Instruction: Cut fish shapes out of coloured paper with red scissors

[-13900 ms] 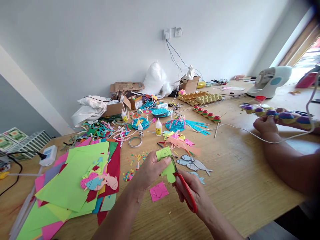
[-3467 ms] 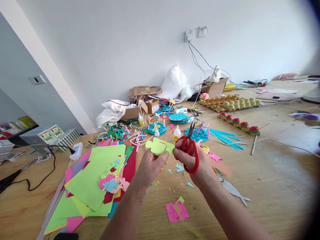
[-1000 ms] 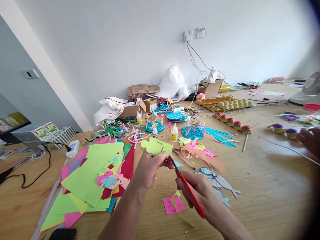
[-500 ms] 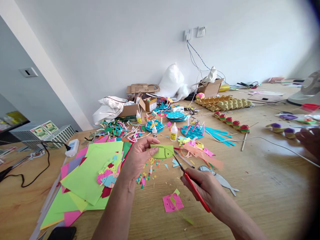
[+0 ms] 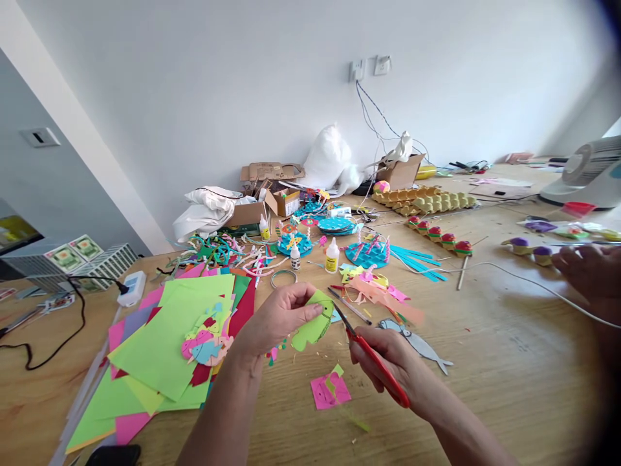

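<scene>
Between the thumb and fingers of my left hand (image 5: 286,317) is a piece of green paper (image 5: 315,323) with a fish drawn on it in dark lines. The piece is tilted, and its lower edge is cut in curves. My right hand (image 5: 383,362) grips red-handled scissors (image 5: 381,369); their dark blades point up and left, close to the paper's right edge. On the table below lies a pink paper square (image 5: 330,391) with green scraps on it. A grey paper fish (image 5: 420,343) lies beyond my right hand.
Coloured sheets (image 5: 160,336) with small cut-out fish (image 5: 206,349) are piled at left. Glue bottles (image 5: 332,255), blue decorated discs (image 5: 367,252) and paper scraps (image 5: 383,298) stand or lie behind my hands. Another person's hand (image 5: 589,272) rests at the right edge.
My left hand has turned the green paper from lying level to slanting, its lower end now hanging down. The scissors stay in my right hand. The view has shifted slightly to the right.
</scene>
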The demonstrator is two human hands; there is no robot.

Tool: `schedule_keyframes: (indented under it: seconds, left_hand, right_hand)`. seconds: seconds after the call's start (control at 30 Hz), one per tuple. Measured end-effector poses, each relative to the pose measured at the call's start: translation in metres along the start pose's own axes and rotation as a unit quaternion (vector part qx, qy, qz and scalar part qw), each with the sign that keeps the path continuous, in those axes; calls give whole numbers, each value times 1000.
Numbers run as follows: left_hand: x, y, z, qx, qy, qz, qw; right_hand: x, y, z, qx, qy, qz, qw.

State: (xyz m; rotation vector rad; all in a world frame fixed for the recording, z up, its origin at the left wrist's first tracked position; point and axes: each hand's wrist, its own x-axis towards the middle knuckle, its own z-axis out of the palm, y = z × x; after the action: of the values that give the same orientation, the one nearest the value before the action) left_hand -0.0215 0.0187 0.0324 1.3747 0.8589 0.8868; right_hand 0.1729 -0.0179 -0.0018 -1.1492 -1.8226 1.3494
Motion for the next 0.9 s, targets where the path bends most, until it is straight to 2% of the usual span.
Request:
schedule_keyframes:
  seconds: [0.2, 0.43, 0.9]
  left_hand:
    - [1, -5, 6, 24, 17, -4, 1000]
    - [2, -3, 10, -19, 23, 8, 1000]
    - [2, -3, 15, -7, -1, 3, 1000]
  right_hand:
    - [1, 2, 1, -4, -3, 1, 1000]
    - [0, 8, 2, 2, -15, -22, 1000]
    - [-2, 2, 4, 47, -13, -18, 999]
